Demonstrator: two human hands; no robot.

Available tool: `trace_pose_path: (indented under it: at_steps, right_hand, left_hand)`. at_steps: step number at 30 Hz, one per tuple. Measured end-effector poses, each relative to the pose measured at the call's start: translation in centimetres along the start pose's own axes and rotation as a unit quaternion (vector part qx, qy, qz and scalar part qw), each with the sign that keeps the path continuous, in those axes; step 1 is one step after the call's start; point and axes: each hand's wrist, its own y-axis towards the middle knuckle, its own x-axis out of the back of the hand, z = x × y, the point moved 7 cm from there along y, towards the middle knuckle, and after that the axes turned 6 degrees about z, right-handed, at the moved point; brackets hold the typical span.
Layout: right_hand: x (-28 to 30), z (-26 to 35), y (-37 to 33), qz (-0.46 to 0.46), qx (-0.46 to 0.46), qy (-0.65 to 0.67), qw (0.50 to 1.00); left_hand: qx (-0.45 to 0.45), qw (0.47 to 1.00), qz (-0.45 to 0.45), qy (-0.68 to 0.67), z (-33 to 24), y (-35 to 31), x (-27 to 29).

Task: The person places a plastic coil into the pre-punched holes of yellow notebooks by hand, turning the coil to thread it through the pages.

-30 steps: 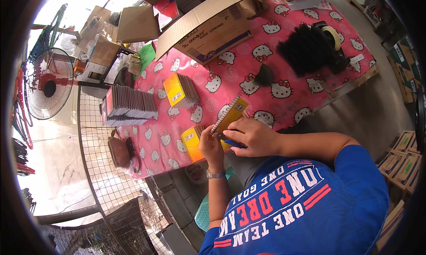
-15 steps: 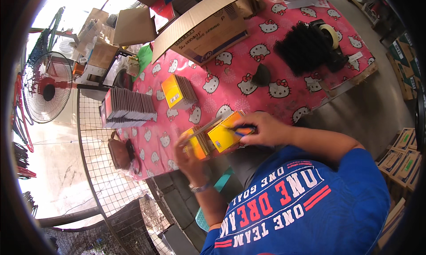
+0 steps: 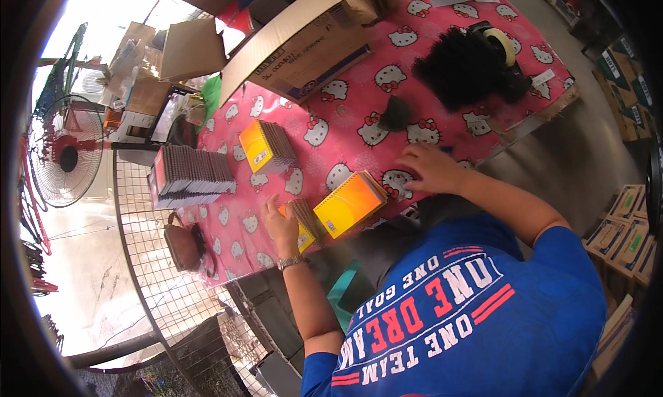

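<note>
A stack of yellow-orange spiral notebooks (image 3: 351,205) lies at the table's near edge, between my two hands. Beside it on the left is a smaller stack of similar notebooks (image 3: 304,224). My left hand (image 3: 280,225) is at that smaller stack's left side, its fingers stretched out and partly over it. Right of the larger stack my right hand (image 3: 431,169) hovers low over the table, fingers apart. A small dark-blue object (image 3: 446,149) shows just beyond its knuckles; I cannot make out its kind.
Another yellow notebook stack (image 3: 266,147) stands farther back, with a long row of dark-edged notebooks (image 3: 193,174) to its left. A cardboard box (image 3: 304,58), a dark wedge-shaped piece (image 3: 395,114), black bristly material (image 3: 459,69) and a tape roll (image 3: 501,46) lie on the pink tablecloth (image 3: 331,131).
My right hand has moved right and away from the larger stack, where it held a dark-blue object. A thin, blurred strip near my left hand no longer shows. My left hand has shifted slightly left.
</note>
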Motion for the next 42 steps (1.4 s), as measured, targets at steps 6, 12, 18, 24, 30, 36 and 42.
trace_pose_path:
  at_steps: [6, 12, 18, 24, 30, 36, 42]
  right_hand:
    - [-2.2, 4.3, 4.5, 0.065, 0.094, 0.19, 0.975]
    - [-2.4, 4.3, 6.4, 0.171, 0.146, 0.209, 0.952]
    - [-2.1, 4.8, 5.7, 0.167, 0.154, 0.199, 0.953]
    - [-4.0, 4.5, 7.1, 0.242, 0.154, 0.196, 0.938]
    - [-3.3, 4.0, 6.1, 0.07, 0.226, 0.211, 0.948]
    - [-4.8, 2.4, 6.5, 0.188, 0.116, 0.245, 0.944]
    - [-5.8, 3.3, 6.6, 0.128, 0.175, 0.173, 0.961]
  left_hand:
    - [0.048, 0.834, 0.398, -0.379, -9.5, 1.1, -4.4]
    - [0.054, 0.792, 0.536, -0.286, -10.3, 2.1, -6.0]
    - [0.058, 0.763, 0.567, -0.304, -10.5, 2.6, -7.2]
    - [0.133, 0.736, 0.56, -0.357, -9.6, 2.8, -8.1]
    - [0.119, 0.719, 0.523, -0.443, -10.3, 2.6, -8.1]
    - [0.106, 0.696, 0.53, -0.473, -10.6, 2.5, -8.3]
    - [0.085, 0.709, 0.515, -0.474, -9.9, 2.6, -7.8]
